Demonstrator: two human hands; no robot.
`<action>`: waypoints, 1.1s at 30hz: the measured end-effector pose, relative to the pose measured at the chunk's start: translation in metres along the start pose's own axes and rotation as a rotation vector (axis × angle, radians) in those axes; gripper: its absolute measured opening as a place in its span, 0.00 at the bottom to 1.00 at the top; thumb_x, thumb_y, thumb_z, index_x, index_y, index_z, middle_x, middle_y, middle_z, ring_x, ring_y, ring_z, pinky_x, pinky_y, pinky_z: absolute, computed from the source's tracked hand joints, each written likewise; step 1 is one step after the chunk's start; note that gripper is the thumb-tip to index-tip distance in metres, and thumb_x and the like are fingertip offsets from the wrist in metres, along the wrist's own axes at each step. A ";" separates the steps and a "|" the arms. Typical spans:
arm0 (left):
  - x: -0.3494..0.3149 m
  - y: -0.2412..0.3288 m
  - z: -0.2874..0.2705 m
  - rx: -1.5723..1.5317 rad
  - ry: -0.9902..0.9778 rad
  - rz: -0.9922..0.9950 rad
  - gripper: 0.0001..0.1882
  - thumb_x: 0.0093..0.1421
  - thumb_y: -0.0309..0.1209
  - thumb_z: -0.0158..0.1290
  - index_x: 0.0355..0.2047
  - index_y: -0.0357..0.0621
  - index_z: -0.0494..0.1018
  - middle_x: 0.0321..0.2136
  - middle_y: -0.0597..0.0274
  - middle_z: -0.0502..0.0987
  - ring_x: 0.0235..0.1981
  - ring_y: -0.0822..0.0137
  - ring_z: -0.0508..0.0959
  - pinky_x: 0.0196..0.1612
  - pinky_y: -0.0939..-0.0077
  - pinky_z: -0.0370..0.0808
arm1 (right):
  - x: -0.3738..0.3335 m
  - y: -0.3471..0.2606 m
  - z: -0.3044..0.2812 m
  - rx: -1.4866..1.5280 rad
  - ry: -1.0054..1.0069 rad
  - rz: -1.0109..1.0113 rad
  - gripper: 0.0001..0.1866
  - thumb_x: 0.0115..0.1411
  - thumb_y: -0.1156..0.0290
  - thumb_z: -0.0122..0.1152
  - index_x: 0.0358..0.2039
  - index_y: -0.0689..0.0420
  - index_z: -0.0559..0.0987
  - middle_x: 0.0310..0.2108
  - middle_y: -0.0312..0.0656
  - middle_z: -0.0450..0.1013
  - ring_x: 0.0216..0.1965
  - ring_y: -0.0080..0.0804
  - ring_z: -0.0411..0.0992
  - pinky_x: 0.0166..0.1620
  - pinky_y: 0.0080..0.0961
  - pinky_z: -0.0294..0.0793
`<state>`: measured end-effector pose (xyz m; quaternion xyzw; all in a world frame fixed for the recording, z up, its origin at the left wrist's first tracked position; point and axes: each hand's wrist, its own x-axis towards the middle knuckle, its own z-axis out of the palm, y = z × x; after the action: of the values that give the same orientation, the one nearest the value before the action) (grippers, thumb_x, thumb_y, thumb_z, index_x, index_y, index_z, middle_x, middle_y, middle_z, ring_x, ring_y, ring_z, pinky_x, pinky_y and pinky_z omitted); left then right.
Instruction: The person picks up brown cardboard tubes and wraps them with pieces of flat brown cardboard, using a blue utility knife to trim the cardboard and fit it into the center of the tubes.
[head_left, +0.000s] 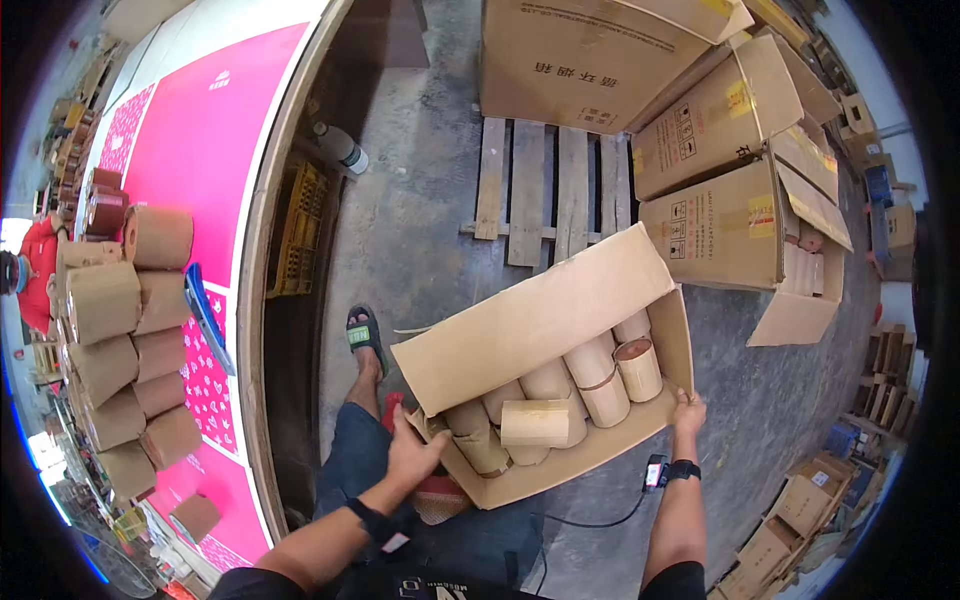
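An open cardboard box (530, 325) is tilted in front of me, with one long flap standing up. Inside lie several cylindrical rolls wrapped in tan paper (597, 388). One wrapped roll (535, 423) rests crosswise on top of the others near the front wall. My left hand (413, 448) grips the box's left end, the thumb up along its edge. At the right end, my right hand (688, 412) is closed over the corner of the wall. I cannot tell whether the box rests on something or is held up.
At left, a pink-topped table (225, 130) carries stacked wrapped rolls (105, 310) and a long blue tool (205, 315). A wooden pallet (540, 190) and large cartons (715, 225) stand ahead. A yellow crate (298, 230) sits under the table. Cartons (775, 545) lie at lower right.
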<state>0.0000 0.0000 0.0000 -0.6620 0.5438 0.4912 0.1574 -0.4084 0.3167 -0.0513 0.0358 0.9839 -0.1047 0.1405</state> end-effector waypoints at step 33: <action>0.089 0.034 -0.170 0.393 0.208 0.240 0.15 0.55 0.28 0.61 0.43 0.36 0.82 0.37 0.44 0.85 0.43 0.52 0.85 0.46 0.62 0.78 | -0.203 -0.082 0.026 0.055 -0.508 0.173 0.22 0.64 0.58 0.62 0.55 0.55 0.79 0.40 0.64 0.79 0.45 0.67 0.77 0.49 0.55 0.76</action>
<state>0.0453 -0.1887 0.0176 -0.5965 0.7167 0.3205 0.1670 -0.2147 0.2227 -0.0019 0.0959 0.9072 -0.1247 0.3903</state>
